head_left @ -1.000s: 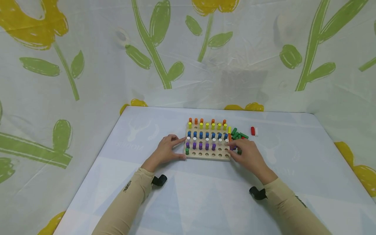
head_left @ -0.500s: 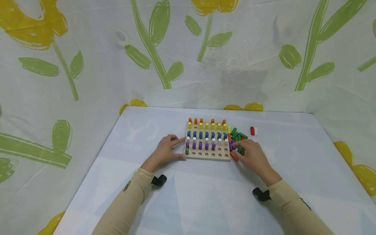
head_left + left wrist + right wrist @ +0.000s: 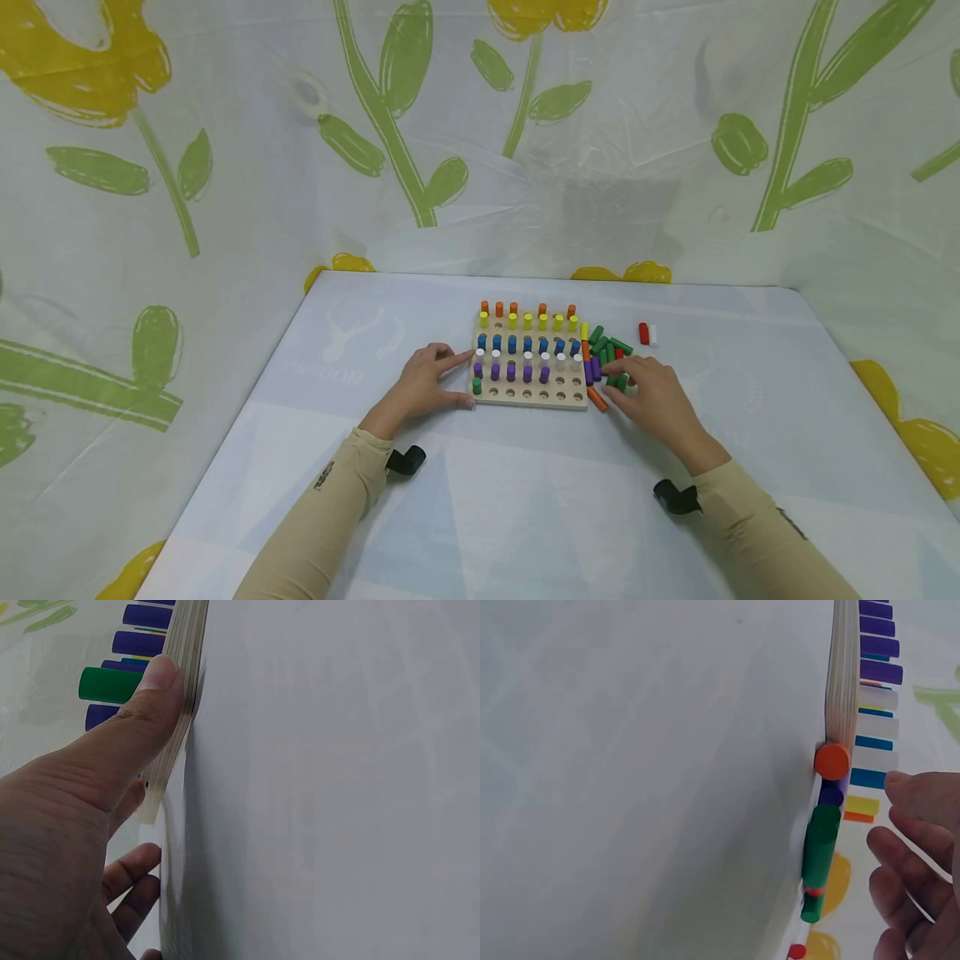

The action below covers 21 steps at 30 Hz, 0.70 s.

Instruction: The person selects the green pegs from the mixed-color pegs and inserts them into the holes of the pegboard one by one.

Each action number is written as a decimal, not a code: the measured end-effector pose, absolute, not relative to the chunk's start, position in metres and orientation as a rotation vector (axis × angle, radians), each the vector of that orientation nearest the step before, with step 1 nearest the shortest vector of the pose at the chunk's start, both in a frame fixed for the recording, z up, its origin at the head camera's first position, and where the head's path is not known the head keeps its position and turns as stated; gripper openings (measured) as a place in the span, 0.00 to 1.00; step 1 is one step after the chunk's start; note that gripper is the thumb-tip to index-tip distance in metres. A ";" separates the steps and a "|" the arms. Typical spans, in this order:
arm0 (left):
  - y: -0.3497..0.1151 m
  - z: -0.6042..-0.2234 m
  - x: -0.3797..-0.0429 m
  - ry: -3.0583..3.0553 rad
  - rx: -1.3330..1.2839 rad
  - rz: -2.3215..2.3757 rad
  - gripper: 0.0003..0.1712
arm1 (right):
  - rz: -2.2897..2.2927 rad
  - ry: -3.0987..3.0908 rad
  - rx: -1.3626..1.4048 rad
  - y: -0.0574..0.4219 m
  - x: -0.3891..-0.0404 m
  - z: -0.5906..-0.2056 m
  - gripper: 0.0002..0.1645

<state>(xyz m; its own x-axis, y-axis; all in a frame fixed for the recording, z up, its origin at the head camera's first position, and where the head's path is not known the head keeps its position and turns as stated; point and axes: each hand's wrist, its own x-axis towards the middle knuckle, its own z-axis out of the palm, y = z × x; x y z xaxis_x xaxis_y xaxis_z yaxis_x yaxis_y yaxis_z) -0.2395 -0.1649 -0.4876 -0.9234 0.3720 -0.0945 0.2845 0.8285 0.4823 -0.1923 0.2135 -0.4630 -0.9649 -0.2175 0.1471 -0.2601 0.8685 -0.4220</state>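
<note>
A wooden pegboard (image 3: 531,403) holds rows of coloured pegs: orange, yellow, blue, white and purple, with one green peg (image 3: 477,386) at the front left corner. My left hand (image 3: 422,385) touches the board's left side, index finger straight along it and thumb at the front corner. In the left wrist view the thumb (image 3: 154,694) lies on the board's edge beside the green peg. Just right of the board, my right hand (image 3: 662,402) hovers near loose pegs with nothing between thumb and fingers. An orange peg (image 3: 597,399) and a purple peg (image 3: 596,368) lie beside its fingertips.
Loose green pegs (image 3: 602,346) lie in a heap along the board's right side, partly hidden by my right hand. Farther right lie a red peg (image 3: 643,333) and a white peg (image 3: 652,336). The patterned table (image 3: 480,500) meets a flower-printed curtain behind.
My right hand has drawn back to the right from the board's front right corner, uncovering the orange and purple pegs on the table. My left hand has stayed at the board's left side.
</note>
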 end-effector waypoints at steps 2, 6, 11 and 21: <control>-0.165 -0.488 -0.239 2.824 0.509 0.701 0.52 | 0.683 -2.956 0.362 0.214 -0.192 -0.463 0.21; -0.165 -0.487 -0.239 2.825 0.504 0.707 0.52 | 0.660 -2.974 0.341 0.216 -0.193 -0.464 0.23; -0.165 -0.489 -0.239 2.825 0.499 0.712 0.51 | 0.638 -3.004 0.302 0.220 -0.193 -0.465 0.25; -0.166 -0.489 -0.239 2.827 0.518 0.717 0.51 | 0.608 -3.059 0.231 0.222 -0.193 -0.466 0.27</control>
<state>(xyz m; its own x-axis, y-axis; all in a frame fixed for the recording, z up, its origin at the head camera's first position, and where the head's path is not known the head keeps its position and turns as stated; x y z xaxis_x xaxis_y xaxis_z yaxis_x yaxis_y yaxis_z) -0.2389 -0.1663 -0.4887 -0.9233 0.3744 -0.0859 0.2882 0.8231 0.4894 -0.1935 0.2222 -0.4655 -0.9890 -0.1415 0.0429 -0.1471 0.9134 -0.3795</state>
